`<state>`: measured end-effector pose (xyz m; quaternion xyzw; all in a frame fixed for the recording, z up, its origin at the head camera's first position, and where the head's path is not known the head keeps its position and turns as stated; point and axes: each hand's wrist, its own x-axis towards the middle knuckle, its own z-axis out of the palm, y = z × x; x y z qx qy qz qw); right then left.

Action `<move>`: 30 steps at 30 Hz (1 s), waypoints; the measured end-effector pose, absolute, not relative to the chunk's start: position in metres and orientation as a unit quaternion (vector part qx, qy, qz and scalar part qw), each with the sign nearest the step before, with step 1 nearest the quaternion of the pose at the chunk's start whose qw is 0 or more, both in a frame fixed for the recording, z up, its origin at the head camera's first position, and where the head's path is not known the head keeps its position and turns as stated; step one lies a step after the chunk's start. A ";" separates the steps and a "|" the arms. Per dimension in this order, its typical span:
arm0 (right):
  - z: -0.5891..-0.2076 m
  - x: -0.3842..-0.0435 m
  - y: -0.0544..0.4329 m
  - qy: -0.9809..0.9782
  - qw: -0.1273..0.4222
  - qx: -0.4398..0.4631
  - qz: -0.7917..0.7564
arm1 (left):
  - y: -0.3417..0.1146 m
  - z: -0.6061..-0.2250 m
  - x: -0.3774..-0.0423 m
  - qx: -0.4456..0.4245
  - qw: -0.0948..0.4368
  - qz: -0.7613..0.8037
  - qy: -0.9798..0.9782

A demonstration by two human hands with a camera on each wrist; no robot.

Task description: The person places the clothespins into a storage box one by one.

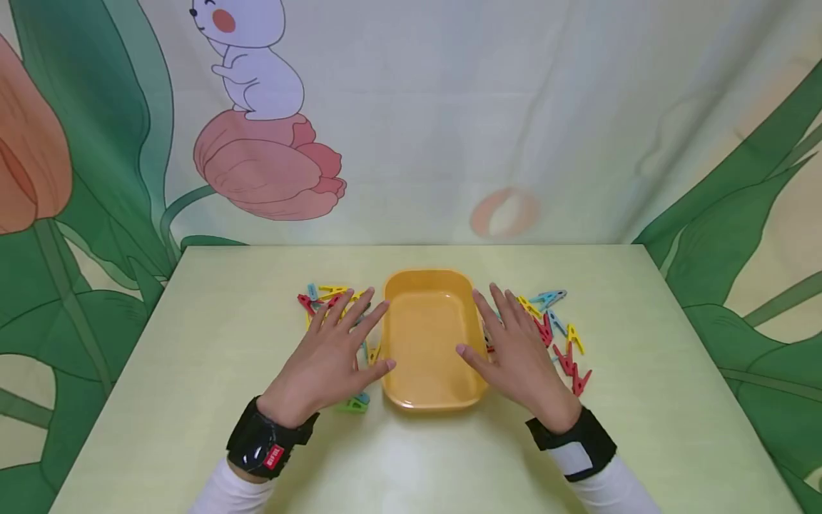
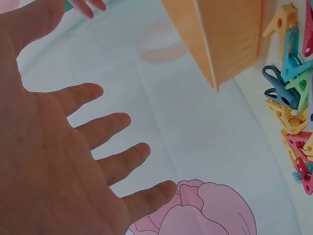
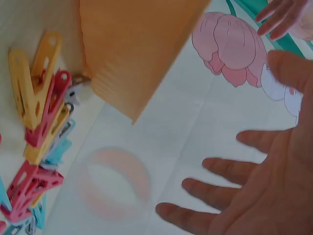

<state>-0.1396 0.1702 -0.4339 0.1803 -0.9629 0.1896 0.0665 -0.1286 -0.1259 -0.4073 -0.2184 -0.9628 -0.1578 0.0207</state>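
A yellow-orange plastic tray [image 1: 434, 350] stands in the middle of the table, with bare floor inside. To its left my left hand [image 1: 330, 357] hovers, fingers spread and holding nothing, over a pile of coloured clothespins [image 2: 288, 105]. My right hand [image 1: 516, 353] is likewise spread and bare-palmed at the tray's right side, above a second group of clothespins [image 3: 41, 117]. Red, yellow, blue and green pegs show in the piles. In the head view the hands hide part of both piles. Both wrist views show the palms apart from the tray wall [image 3: 132, 54].
The pale table [image 1: 212, 343] reaches back to a curtain [image 1: 411, 143] printed with flowers and a white animal. A green clothespin [image 1: 352, 405] lies near the left wrist. Red clothespins [image 1: 581, 382] lie out to the right. Black bands [image 1: 266, 439] wrap both wrists.
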 end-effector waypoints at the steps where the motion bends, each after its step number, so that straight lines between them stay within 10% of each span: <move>1: -0.436 -0.139 0.169 -0.964 0.065 0.171 0.191 | -0.128 -0.408 -0.129 -0.217 0.019 -0.160 -0.963; 30: -0.471 -0.144 0.156 -0.986 -0.023 0.065 0.154 | -0.201 -0.450 -0.123 -0.134 -0.017 -0.141 -0.981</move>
